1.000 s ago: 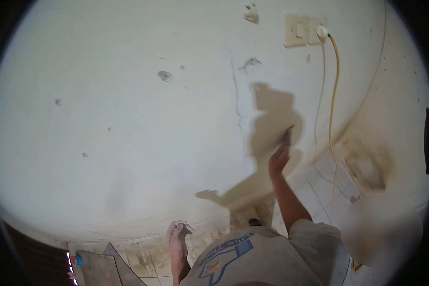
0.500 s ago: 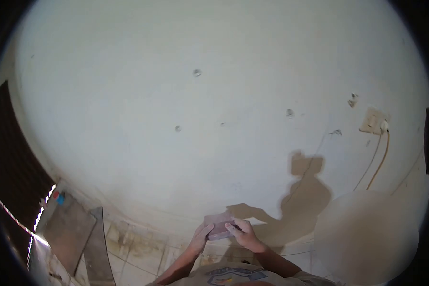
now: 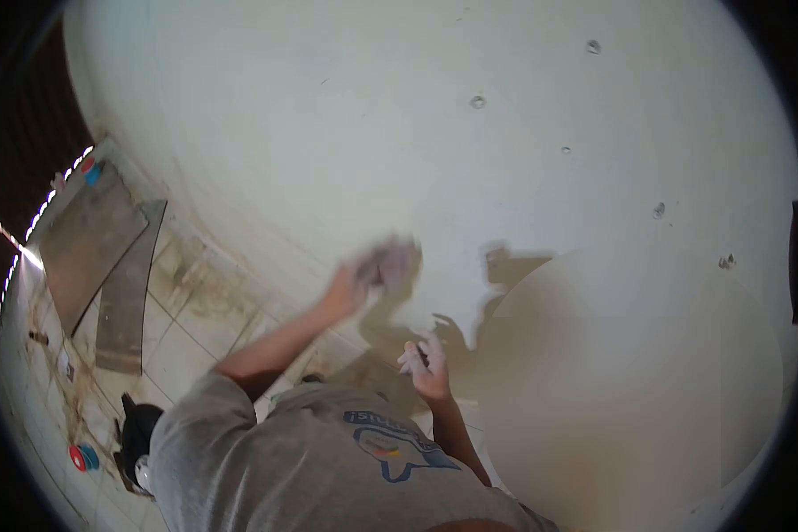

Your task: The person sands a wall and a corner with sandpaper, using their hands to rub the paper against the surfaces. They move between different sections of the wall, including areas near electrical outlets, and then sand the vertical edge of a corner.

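Note:
My left hand is raised to the white wall, blurred by motion. Its fingers are closed on a purple-brown piece of sandpaper, which overlaps the wall in this view. My right hand, whitened with dust, is lower and to the right, near the wall. Its fingers are apart and loosely bent, with nothing visible in them. Shadows of the arms and head fall on the wall beside both hands.
Several small pits, including one pit, mark the wall. Two brown boards lean at the left over a stained tiled floor. A black object and a red-and-blue roll are at lower left. A large pale blurred round shape covers the right.
Both hands held the sandpaper together; now only my left hand has it, moved up against the wall. My right hand has let go. The view has swung left and down.

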A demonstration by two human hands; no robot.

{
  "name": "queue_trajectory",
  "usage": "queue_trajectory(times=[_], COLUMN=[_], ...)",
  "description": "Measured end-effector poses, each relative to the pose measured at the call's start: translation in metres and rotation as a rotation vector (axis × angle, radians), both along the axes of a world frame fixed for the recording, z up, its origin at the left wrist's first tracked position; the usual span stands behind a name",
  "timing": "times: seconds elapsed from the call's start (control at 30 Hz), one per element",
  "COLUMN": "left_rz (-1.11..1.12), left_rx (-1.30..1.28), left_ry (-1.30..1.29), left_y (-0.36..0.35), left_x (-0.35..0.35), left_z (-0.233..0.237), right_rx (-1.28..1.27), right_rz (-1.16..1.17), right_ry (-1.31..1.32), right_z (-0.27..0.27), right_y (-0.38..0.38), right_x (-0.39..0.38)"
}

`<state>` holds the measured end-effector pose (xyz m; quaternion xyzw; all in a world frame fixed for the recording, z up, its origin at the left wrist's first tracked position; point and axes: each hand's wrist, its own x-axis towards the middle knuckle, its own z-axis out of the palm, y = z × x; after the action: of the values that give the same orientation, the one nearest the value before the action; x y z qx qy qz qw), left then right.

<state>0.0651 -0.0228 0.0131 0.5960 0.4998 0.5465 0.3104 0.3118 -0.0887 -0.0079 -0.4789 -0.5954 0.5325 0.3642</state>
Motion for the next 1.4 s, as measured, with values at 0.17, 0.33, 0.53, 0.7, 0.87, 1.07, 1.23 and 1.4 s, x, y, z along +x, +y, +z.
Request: queue_trajectory(times=[0.17,0.33,0.53,0.7,0.87,1.07,1.23,1.4], left_rz=[0.488,0.481,0.357,-0.463,-0.799,-0.843,-1.009,-1.155], left_rx=[0.797,0.884,0.869,0.294,-0.312,-0.78,-0.871,-1.107], left_ry=[-0.283,-0.079,0.336,0.46,0.279,-0.228,-0.246,-0.29], left_y=[0.033,0.09,0.126,0.034,-0.023,-0.121,-0.184,-0.243], left_x=[-0.072,-0.061,0.106,0.243,0.266,0.239,0.279,0.342], left_z=[0.176,0.192,-0.012,-0.127,-0.24,-0.135,-0.089,-0.082], right_rx=[0.091,0.085,-0.179,-0.265,-0.104,0.068,0.049,-0.099], right_rz=[-0.073,-0.194,-0.306,-0.449,-0.681,-1.176,-0.911,-0.785], right_ry=[0.005,-0.144,0.001,-0.084,-0.267,-0.267,0.086,0.197], right_z=[-0.001,-0.05,-0.038,-0.04,-0.04,-0.092,-0.11,-0.079], right_y=[0.003,-0.019,-0.062,-0.094,-0.138,-0.197,-0.247,-0.325], right_x=[0.018,0.041,0.049,0.065,0.082,0.109,0.172,0.247])
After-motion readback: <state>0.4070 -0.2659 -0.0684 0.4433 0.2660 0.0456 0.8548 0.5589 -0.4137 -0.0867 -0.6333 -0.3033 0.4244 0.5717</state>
